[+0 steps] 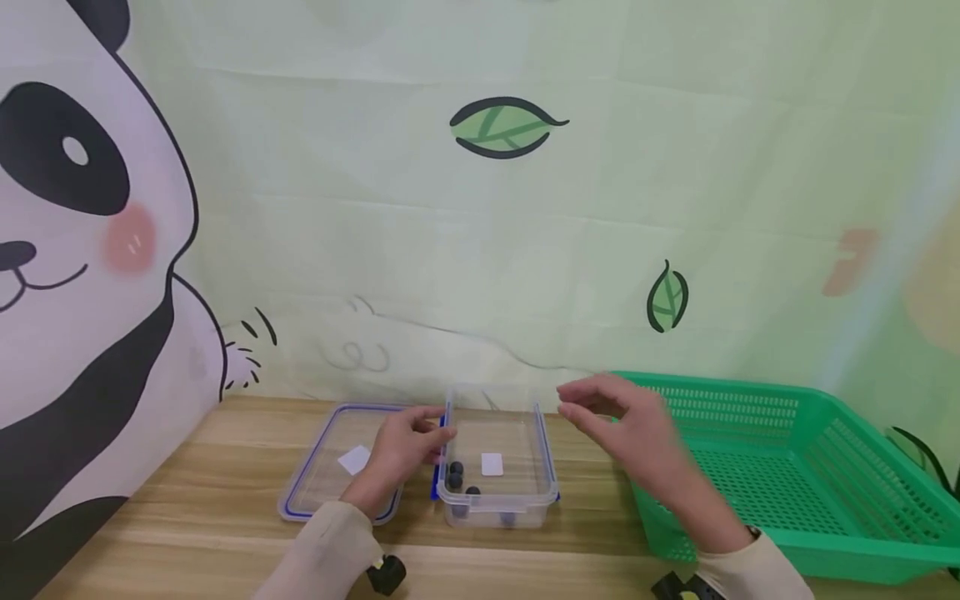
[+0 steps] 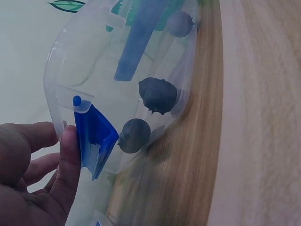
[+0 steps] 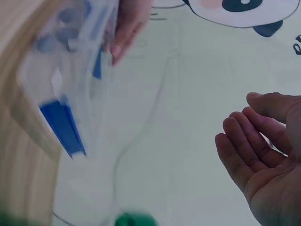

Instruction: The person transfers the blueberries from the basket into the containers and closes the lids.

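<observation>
Head view: The clear box (image 1: 517,502) stands uncovered on the counter (image 1: 157,542), between the lid (image 1: 318,492) at left and the green basket (image 1: 832,560) at right, presumably for easy reach. Dark berries (image 1: 456,480) lie at its near left. The left hand (image 1: 401,446) pinches its left wall, apparently to steady it. The right hand (image 1: 633,429) is raised at right.

Left wrist view: Thumb and fingers grip the rim beside a blue latch (image 2: 95,141), apart from the berries.

Right wrist view: Fingers curve loosely, thumb apart, nothing visibly held; likely raised to clear the rim.

Head view faces forward-down; wrist views nearer; all share clear box (image 1: 528,502).
</observation>
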Available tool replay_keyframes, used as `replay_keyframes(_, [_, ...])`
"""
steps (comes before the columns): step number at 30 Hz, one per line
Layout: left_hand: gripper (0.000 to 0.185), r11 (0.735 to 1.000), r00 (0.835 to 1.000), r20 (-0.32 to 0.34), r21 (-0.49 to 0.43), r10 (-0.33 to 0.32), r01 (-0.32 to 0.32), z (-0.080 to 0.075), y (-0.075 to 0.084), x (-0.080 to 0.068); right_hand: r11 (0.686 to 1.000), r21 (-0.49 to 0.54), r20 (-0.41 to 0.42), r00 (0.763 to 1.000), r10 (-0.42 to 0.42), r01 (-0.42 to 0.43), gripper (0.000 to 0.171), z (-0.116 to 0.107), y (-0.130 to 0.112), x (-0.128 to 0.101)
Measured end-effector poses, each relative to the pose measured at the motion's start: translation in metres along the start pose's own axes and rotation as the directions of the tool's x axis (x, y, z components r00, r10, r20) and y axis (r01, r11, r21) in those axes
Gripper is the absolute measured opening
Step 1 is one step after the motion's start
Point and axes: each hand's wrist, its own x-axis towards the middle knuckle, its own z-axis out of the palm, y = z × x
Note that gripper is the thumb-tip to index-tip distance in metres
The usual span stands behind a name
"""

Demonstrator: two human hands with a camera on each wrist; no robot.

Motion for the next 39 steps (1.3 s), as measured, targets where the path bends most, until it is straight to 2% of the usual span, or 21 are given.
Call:
replay_keyframes(10, [0.045,1.0,1.0,-0.005,0.021,0.0,0.0,0.001,0.002,0.002,0.985,-0.144,0.06,0.993,0.101,-0.092,0.024,-0.059,0.0,0.021])
replay_keyframes(15, [0.044,1.0,1.0,0.0,0.012,0.003,-0.003,0.002,0.001,0.002,0.967,-0.199,0.094,0.979,0.179,-0.158,0.032,-0.087,0.012,0.033])
replay_keyframes(19, [0.043,1.0,1.0,0.004,0.019,0.002,-0.002,0.003,0.002,0.001,0.952,-0.257,0.123,0.971,0.205,-0.168,0.033,-0.103,0.027,0.042])
replay_keyframes(26, [0.044,1.0,1.0,0.0,0.014,-0.01,0.01,0.003,0.001,0.001,0.944,-0.287,0.203,0.953,0.226,-0.162,0.03,-0.112,0.058,0.048])
replay_keyframes(33, [0.044,1.0,1.0,-0.008,0.011,-0.018,0.018,0.003,0.0,0.0,0.941,-0.296,0.296,0.921,0.253,-0.164,0.027,-0.112,0.095,0.042])
replay_keyframes(39, [0.044,1.0,1.0,-0.015,0.01,-0.02,0.02,0.004,0.0,0.0,0.94,-0.276,0.351,0.89,0.291,-0.198,0.028,-0.109,0.125,0.037])
